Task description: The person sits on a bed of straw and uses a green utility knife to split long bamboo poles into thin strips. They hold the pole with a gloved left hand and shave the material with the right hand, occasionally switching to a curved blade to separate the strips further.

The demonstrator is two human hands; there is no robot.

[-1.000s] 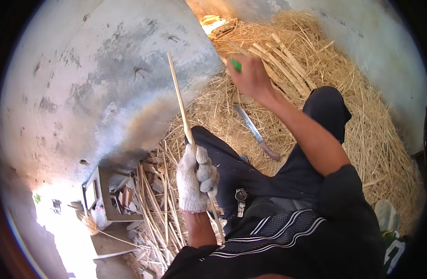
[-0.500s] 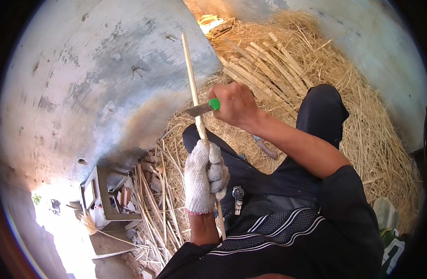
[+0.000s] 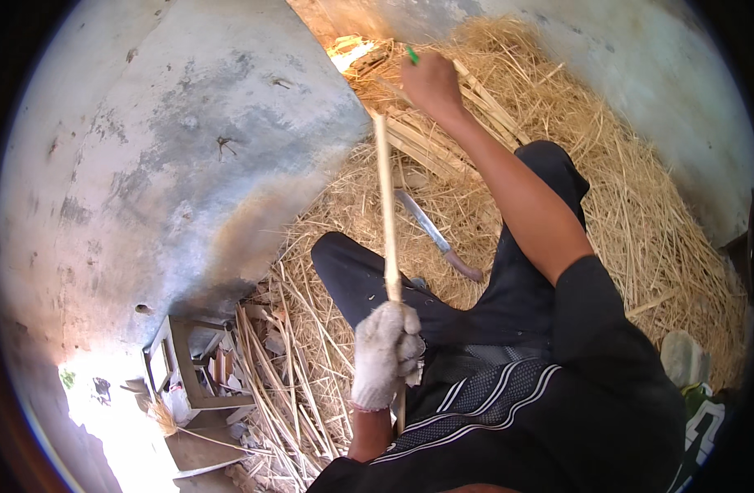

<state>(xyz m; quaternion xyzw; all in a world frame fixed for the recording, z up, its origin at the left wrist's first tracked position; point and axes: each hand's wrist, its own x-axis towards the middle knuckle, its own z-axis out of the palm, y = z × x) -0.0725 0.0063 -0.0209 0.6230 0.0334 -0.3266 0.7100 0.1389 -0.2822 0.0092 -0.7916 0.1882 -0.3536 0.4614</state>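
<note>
My left hand (image 3: 382, 357), in a white knitted glove, is closed round a pale bamboo strip (image 3: 388, 201). The strip stands nearly upright in the picture, its lower end running down past my wrist. Farther off, my right hand (image 3: 434, 82) is bare and closed on a green-handled knife (image 3: 412, 55); only a bit of the handle shows, and I cannot make out the blade. Between my legs lies a long-bladed knife (image 3: 425, 220) with a brown handle, on the shavings.
Split bamboo pieces (image 3: 430, 144) lie at the far side on a heap of shavings (image 3: 640, 222). A worn wall (image 3: 163, 123) rises on the left. Below it stand a small frame-like stand (image 3: 173, 361) with scraps and a bundle of thin strips (image 3: 270, 370).
My right hand has moved up and away from the strip with the green-handled knife. My left hand has lowered, tilting the strip more upright. The long-bladed knife now shows.
</note>
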